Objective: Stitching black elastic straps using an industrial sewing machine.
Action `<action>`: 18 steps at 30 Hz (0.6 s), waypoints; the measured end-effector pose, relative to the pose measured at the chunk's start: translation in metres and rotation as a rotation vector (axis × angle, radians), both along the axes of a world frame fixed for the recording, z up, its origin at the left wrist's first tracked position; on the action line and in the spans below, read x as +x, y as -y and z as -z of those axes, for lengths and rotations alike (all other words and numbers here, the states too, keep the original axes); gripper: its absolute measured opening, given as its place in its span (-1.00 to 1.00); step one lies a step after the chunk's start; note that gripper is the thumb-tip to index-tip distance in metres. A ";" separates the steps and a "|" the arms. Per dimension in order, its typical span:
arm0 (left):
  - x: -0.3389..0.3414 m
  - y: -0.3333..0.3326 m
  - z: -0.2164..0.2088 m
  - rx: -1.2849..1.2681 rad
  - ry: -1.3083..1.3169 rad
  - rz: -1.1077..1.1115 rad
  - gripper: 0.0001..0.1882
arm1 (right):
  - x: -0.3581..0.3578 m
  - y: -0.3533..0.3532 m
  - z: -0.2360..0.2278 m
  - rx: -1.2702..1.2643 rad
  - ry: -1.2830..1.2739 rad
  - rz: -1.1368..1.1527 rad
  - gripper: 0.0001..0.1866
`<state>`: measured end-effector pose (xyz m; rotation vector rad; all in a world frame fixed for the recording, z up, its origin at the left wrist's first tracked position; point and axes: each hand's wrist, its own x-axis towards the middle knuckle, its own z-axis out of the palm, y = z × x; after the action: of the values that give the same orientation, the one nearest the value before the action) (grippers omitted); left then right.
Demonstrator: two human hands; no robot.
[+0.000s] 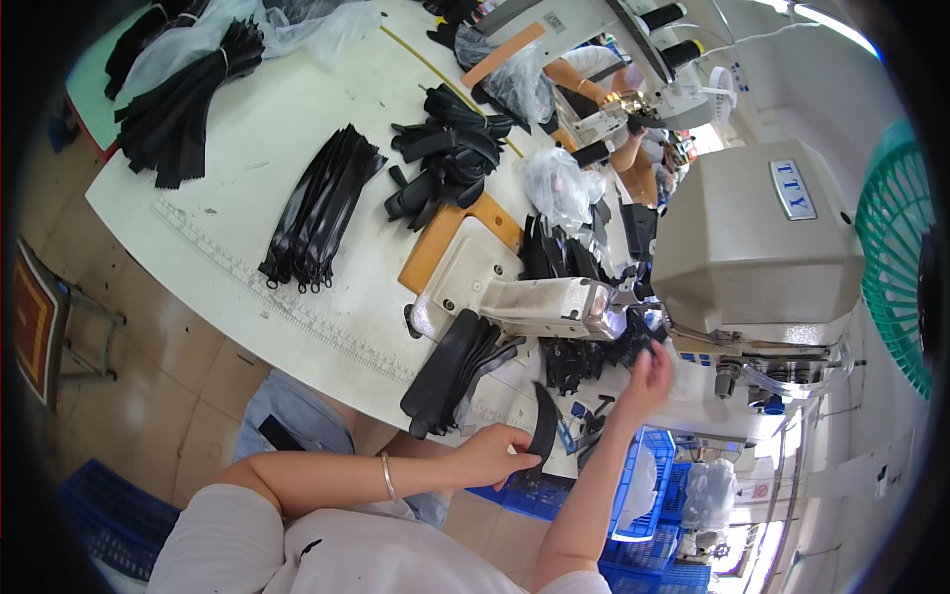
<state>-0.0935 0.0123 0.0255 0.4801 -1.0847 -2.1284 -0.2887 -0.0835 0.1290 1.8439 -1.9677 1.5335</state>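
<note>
My left hand (497, 453), with a bangle on its wrist, pinches a curved black strip (542, 424) at its lower end, over the near edge of the table. Further right, my right hand (648, 384) reaches up beneath the head of a sewing machine (757, 243). Its fingers are bent together against dark pieces there; what they hold is hidden. Between the machine's arm (549, 302) and my right hand lies a bunch of small black pieces (579, 364). A stack of black strips (450, 371) lies left of my left hand.
Black zippers (322, 213) and more black bundles (450, 153) lie on the white table (228, 267). Blue crates (643, 485) stand below at the right. A green fan (896, 257) is at the far right. Another person's arm (579, 79) shows behind.
</note>
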 end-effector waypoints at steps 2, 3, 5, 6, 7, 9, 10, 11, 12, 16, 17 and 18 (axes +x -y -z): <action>0.000 0.001 0.002 -0.035 0.011 0.000 -0.79 | 0.000 0.014 -0.002 0.235 -0.066 0.069 -0.66; 0.003 0.002 0.000 -0.056 0.019 -0.007 -0.79 | 0.004 0.016 0.004 0.213 -0.437 0.043 -0.62; 0.012 0.007 -0.005 -0.041 0.041 0.007 -0.78 | 0.011 0.010 0.006 0.188 -0.713 0.056 -0.58; 0.018 0.008 -0.006 -0.011 0.059 0.008 -0.78 | 0.028 -0.003 0.005 0.110 -0.690 -0.013 -0.62; 0.013 0.007 0.002 -0.008 0.062 0.001 -0.78 | 0.036 -0.021 0.008 0.030 -0.668 -0.069 -0.65; -0.006 0.005 0.022 -0.627 -0.085 -0.693 -0.77 | 0.027 -0.071 0.025 0.510 -0.073 -0.125 -0.77; -0.005 0.006 0.019 -0.631 -0.096 -0.673 -0.77 | 0.027 -0.096 0.042 0.572 0.245 -0.228 -0.75; 0.000 0.004 0.017 -0.694 0.037 -0.662 -0.77 | 0.041 -0.114 0.051 0.687 0.727 -0.346 -0.66; 0.005 0.004 0.012 -0.758 0.168 -0.651 -0.76 | 0.048 -0.131 0.063 0.691 1.051 -0.477 -0.58; 0.017 -0.004 -0.007 -0.058 -0.075 -0.053 -0.75 | 0.045 -0.157 0.090 0.675 1.594 -0.862 -0.61; 0.017 -0.004 -0.008 -0.026 -0.143 0.003 -0.77 | 0.043 -0.164 0.093 0.645 1.540 -0.812 -0.53; 0.017 -0.005 -0.008 0.009 -0.212 0.053 -0.79 | 0.042 -0.166 0.093 0.640 1.546 -0.812 -0.53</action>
<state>-0.0767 0.0171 0.0335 0.2248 -0.9777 -2.1748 -0.2463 0.0823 0.0359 1.8427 -2.3318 3.8081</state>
